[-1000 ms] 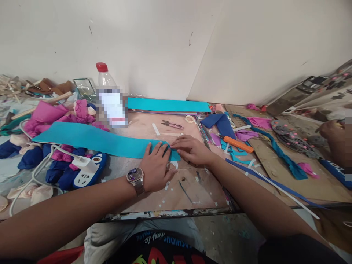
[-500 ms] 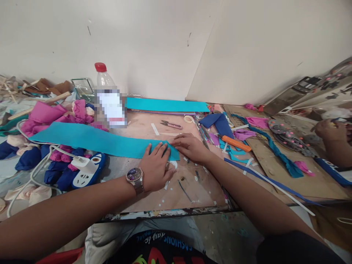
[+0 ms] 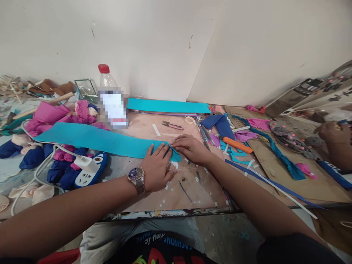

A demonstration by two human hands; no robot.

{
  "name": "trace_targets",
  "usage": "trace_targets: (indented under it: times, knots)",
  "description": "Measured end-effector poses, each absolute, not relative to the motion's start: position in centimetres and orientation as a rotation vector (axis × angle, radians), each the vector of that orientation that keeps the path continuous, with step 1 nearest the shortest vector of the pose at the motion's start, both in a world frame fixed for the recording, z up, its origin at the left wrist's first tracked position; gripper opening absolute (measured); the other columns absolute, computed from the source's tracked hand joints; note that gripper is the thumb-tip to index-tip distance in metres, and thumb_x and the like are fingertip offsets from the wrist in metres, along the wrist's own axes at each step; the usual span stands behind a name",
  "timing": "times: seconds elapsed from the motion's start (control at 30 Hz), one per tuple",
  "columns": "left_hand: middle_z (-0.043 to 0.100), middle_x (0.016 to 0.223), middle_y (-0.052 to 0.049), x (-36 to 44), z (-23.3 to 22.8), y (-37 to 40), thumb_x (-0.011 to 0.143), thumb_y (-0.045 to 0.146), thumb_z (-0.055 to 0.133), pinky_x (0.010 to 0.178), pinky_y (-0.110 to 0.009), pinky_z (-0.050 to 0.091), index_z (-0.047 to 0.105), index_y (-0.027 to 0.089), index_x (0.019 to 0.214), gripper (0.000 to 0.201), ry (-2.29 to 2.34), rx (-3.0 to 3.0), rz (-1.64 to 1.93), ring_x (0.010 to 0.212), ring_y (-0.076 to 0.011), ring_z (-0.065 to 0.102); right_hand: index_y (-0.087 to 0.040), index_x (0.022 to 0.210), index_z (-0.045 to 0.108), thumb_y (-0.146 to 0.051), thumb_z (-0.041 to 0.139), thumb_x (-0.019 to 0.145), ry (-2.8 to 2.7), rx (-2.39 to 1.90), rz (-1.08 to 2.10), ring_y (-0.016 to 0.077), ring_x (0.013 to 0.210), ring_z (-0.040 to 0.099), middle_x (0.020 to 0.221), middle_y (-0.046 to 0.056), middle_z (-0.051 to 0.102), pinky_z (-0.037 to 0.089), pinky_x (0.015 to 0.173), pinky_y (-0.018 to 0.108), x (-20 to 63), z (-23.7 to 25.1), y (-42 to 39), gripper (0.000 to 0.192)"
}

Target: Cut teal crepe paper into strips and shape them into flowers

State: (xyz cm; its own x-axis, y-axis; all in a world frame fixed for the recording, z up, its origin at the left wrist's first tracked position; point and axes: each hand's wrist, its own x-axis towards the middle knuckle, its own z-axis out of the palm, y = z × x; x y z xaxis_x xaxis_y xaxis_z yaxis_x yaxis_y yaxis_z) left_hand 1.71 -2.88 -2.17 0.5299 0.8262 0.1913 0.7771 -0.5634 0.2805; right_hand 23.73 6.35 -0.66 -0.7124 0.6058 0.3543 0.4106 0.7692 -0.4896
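Note:
A long, flat turquoise strip, of paper or cloth, stretches from the left across the work board. Near its right end my left hand lies palm down on it, fingers stretched out, with a watch on the wrist. My right hand is at the strip's right end with its fingers drawn together on the corner, which looks turned over there. The right fingertips partly cover that corner. Behind the hands, a pair of thread snips and a ring of tape lie on the board.
Left are a power strip, white cables and pink and blue fabric pieces. A red-capped bottle stands behind a phone. Another turquoise strip lies by the wall. An orange cutter lies right; another person's hand is at far right.
The view has shifted slightly, so things appear a little further right. Both hands stay at the strip's right end with hardly any movement.

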Motion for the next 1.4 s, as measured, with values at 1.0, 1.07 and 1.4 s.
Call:
trace_targets:
  times: [1.0,1.07,1.4]
  knots:
    - [0.035,0.162,-0.018,1.79,-1.85,-3.17,0.096,0.060,0.042,0.121,-0.062,0.022,0.051,0.022,0.141,0.060,1.386,2.581,0.426,0.154,-0.0377,0.024,-0.026,0.116,0.076,-0.027,0.060,0.098,-2.537,-0.690,0.486,0.0230,0.109,0.068,0.113,0.007,0.077,0.049,0.103,0.045,24.16,-1.20,6.73,0.024]
    - [0.037,0.161,-0.018,1.77,-1.85,-3.15,0.096,0.060,0.043,0.121,-0.062,0.022,0.052,0.022,0.140,0.059,1.384,2.580,0.425,0.153,-0.0379,0.025,-0.027,0.116,0.076,-0.026,0.059,0.099,-2.538,-0.683,0.482,0.0226,0.110,0.068,0.114,0.007,0.077,0.048,0.104,0.045,24.12,-1.20,6.75,0.024]
    - [0.027,0.166,-0.018,1.71,-1.75,-3.13,0.094,0.056,0.051,0.121,-0.061,0.024,0.056,0.022,0.133,0.052,1.411,2.543,0.479,0.154,-0.0399,0.020,-0.027,0.115,0.076,-0.025,0.059,0.099,-2.559,-0.676,0.460,0.0228,0.114,0.067,0.118,0.007,0.076,0.048,0.106,0.045,24.14,-1.36,6.85,0.023]
